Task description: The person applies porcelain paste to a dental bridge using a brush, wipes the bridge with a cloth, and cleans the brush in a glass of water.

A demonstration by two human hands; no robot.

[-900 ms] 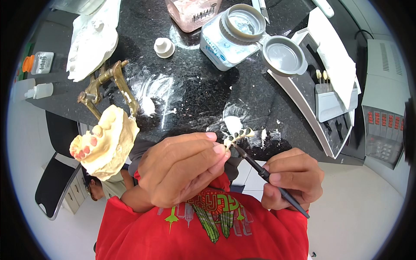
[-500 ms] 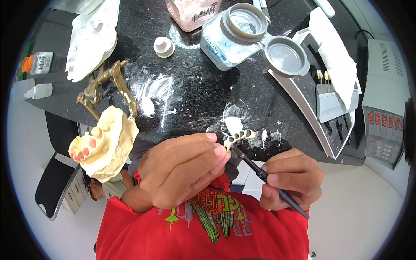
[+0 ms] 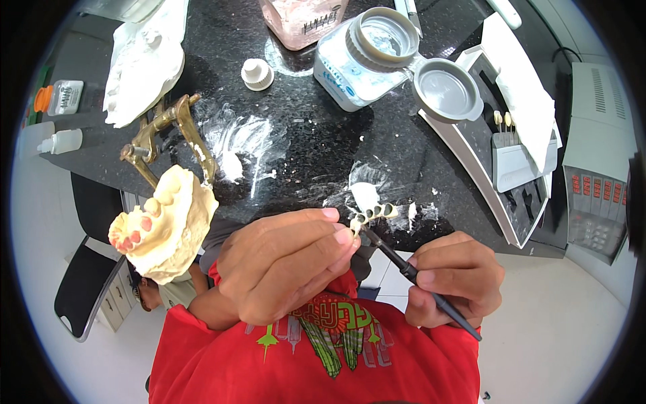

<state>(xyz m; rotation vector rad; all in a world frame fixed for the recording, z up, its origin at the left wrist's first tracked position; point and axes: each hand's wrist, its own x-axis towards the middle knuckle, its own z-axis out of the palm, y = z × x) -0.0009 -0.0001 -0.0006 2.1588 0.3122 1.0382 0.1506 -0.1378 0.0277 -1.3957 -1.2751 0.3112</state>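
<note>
Between its thumb and fingertips, my left hand (image 3: 286, 259) pinches one end of a dental bridge (image 3: 377, 213). The bridge is a short curved row of cream teeth with dark hollows facing up. My right hand (image 3: 457, 279) grips a slim black brush (image 3: 408, 271) like a pen. Its tip reaches the bridge close to my left fingertips; whether it touches cannot be made out. Just beyond the bridge, a mound of white powder or paste (image 3: 365, 195) sits on the dark speckled worktop (image 3: 306, 158).
At left, a cream plaster dental model (image 3: 168, 225) sits on a brass articulator (image 3: 158, 138). Behind stand a white-capped bottle (image 3: 257, 75), an open jar (image 3: 356, 67) and a pink jar (image 3: 303, 23). A white tray (image 3: 474, 178) lies right. A person (image 3: 171, 289) is beyond the worktop's left edge.
Almost nothing differs. The whole scene has shifted very slightly in view, while both hands keep their grips on the bridge and the brush.
</note>
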